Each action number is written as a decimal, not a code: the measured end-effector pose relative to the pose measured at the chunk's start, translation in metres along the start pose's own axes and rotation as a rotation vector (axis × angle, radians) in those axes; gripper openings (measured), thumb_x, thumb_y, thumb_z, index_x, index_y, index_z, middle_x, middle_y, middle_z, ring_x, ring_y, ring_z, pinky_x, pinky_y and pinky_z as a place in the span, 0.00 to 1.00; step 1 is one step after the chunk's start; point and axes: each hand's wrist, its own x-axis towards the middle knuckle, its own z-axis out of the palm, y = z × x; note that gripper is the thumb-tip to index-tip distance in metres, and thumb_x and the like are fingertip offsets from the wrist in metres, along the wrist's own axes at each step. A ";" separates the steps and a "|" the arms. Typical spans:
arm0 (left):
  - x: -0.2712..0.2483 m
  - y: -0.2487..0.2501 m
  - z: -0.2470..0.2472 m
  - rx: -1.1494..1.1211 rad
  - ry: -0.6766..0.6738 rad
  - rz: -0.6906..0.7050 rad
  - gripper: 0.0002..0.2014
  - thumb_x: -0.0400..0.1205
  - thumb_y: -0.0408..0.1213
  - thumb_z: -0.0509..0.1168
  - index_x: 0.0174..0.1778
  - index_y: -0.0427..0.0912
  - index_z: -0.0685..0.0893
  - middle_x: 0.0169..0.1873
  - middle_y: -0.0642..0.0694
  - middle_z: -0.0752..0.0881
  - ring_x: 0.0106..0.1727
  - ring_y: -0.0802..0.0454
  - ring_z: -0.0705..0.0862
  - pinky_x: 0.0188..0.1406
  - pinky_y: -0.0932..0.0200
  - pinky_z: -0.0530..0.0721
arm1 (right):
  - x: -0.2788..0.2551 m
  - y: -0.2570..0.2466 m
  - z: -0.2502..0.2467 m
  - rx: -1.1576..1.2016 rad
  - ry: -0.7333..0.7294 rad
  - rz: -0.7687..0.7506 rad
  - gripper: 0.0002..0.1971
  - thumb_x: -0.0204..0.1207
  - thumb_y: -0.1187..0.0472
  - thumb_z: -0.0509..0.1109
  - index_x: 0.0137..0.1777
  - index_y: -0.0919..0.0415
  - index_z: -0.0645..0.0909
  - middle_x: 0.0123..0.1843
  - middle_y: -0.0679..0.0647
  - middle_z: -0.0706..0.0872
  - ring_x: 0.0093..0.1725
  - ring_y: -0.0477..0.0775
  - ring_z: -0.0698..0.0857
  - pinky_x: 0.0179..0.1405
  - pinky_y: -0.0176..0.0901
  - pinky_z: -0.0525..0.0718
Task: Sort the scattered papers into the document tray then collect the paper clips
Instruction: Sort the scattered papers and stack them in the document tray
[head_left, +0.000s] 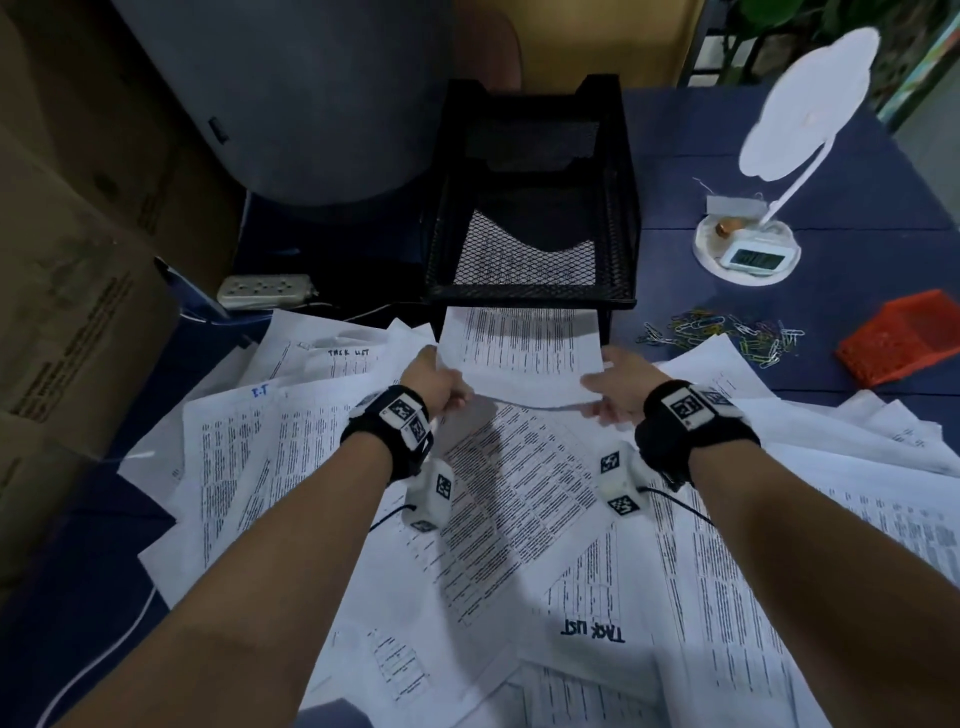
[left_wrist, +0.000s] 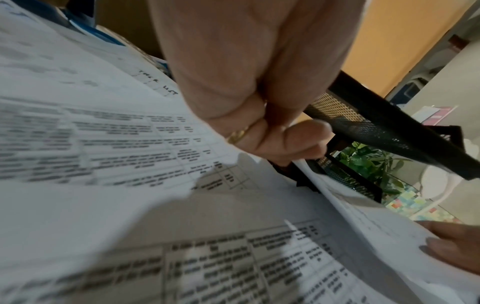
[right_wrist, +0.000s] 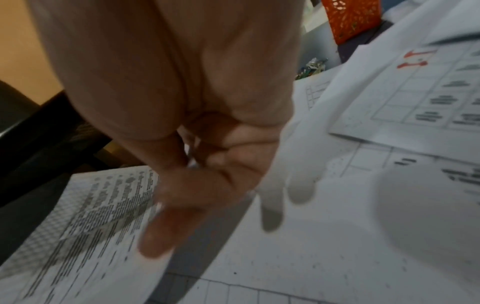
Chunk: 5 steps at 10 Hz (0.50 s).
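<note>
From above, the left hand (head_left: 435, 382) and right hand (head_left: 618, 387) each pinch a near corner of a printed sheet (head_left: 519, 353), its far end inside the black mesh document tray (head_left: 618, 249), lower tier. Left wrist view alone shows a ring (left_wrist: 237, 134). Paper clips (head_left: 727, 332) lie loose beside an orange basket (head_left: 898, 343), contents unseen.

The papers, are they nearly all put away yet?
Not nearly. Both hands, left hand and right hand, hold one sheet halfway into the black tray. Many scattered papers remain on the table. The paper clips lie uncollected.
</note>
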 end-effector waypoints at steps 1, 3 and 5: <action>0.017 0.010 0.002 -0.086 0.092 0.008 0.23 0.85 0.22 0.54 0.78 0.33 0.62 0.37 0.39 0.83 0.13 0.59 0.78 0.13 0.67 0.78 | 0.019 -0.006 0.002 0.157 0.206 -0.047 0.10 0.78 0.75 0.65 0.56 0.67 0.78 0.52 0.72 0.85 0.21 0.53 0.82 0.21 0.39 0.83; 0.038 0.017 0.009 -0.011 0.250 0.081 0.14 0.84 0.25 0.59 0.65 0.37 0.73 0.53 0.36 0.84 0.41 0.43 0.86 0.26 0.63 0.86 | 0.046 -0.012 0.006 0.141 0.390 -0.123 0.14 0.74 0.70 0.69 0.60 0.68 0.78 0.47 0.65 0.86 0.41 0.60 0.88 0.42 0.48 0.91; 0.044 0.001 0.011 -0.062 0.168 0.137 0.21 0.80 0.23 0.62 0.70 0.39 0.72 0.38 0.48 0.81 0.45 0.47 0.80 0.58 0.51 0.84 | 0.055 -0.011 0.009 0.084 0.302 -0.033 0.12 0.76 0.71 0.64 0.58 0.73 0.75 0.55 0.69 0.83 0.52 0.54 0.83 0.63 0.43 0.83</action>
